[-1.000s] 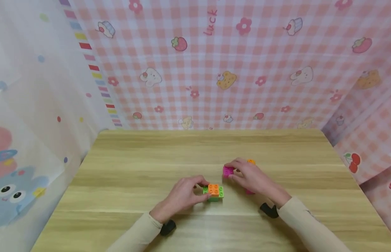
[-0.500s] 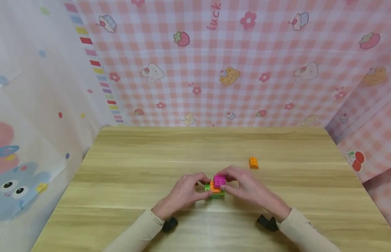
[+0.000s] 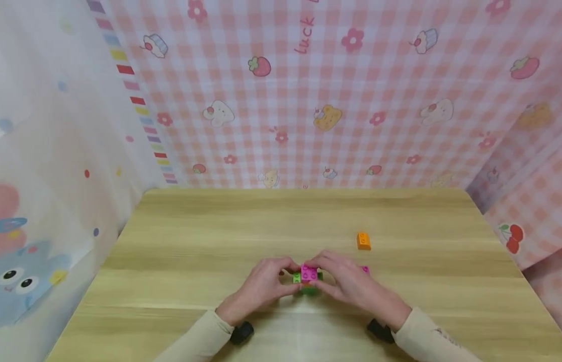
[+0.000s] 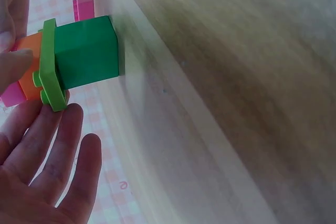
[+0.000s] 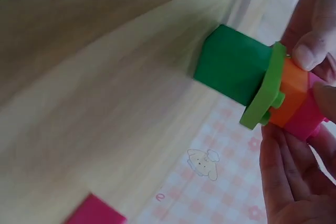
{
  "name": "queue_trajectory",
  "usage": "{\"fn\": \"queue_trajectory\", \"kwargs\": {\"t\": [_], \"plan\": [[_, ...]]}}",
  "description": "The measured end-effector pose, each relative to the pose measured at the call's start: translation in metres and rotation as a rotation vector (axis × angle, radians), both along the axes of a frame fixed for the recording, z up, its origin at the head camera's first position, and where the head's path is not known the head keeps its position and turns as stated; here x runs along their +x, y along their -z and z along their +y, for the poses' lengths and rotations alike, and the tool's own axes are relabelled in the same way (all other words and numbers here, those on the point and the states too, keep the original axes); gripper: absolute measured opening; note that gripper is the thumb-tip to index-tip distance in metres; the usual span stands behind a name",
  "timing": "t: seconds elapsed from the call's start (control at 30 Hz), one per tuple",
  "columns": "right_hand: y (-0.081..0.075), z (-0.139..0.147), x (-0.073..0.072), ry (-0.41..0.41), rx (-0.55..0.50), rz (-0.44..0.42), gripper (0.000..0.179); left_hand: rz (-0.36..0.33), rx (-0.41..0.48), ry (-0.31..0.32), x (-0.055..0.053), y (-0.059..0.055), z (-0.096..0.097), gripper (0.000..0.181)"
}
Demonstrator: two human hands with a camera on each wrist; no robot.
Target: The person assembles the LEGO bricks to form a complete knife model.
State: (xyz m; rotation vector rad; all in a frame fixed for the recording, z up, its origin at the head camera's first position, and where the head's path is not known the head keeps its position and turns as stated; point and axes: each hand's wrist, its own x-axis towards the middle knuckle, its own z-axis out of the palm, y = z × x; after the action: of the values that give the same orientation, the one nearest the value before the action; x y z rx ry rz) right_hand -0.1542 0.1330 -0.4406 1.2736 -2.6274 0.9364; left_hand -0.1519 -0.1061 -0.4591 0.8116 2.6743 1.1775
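A small stack of toy building bricks stands on the table between both hands. Its base is a dark green block [image 5: 233, 64], topped by a light green plate [image 5: 266, 87] wider than the block. Above that sit an orange brick [image 5: 290, 90] and, uppermost, a pink brick [image 3: 309, 272]. With thumb and fingers, my left hand [image 3: 262, 285] pinches the stack at the orange brick. My right hand [image 3: 348, 282] grips the pink brick between thumb and fingers, flush on the orange one. In the head view the hands cover parts of the lower bricks.
A loose orange brick with a sloped side [image 3: 364, 241] lies to the right, farther back. Another pink brick [image 5: 97, 212] rests on the table, mostly behind the right hand in the head view. A patterned cloth [image 3: 281, 100] hangs along the table's back edge.
My right hand has carried the pink brick leftward and down onto the orange brick of the stack. The left hand has stayed at the stack.
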Motion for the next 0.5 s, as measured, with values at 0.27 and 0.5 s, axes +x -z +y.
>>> {"fn": "queue_trajectory", "kwargs": {"t": [0.27, 0.5], "plan": [[0.009, -0.003, 0.007, -0.062, 0.051, 0.044, 0.03, 0.023, -0.036, -0.001, 0.009, 0.01, -0.006, 0.025], [0.01, 0.0, 0.002, -0.017, 0.018, 0.094, 0.036, 0.043, -0.021, 0.009, 0.0, 0.006, -0.002, 0.026]]}}
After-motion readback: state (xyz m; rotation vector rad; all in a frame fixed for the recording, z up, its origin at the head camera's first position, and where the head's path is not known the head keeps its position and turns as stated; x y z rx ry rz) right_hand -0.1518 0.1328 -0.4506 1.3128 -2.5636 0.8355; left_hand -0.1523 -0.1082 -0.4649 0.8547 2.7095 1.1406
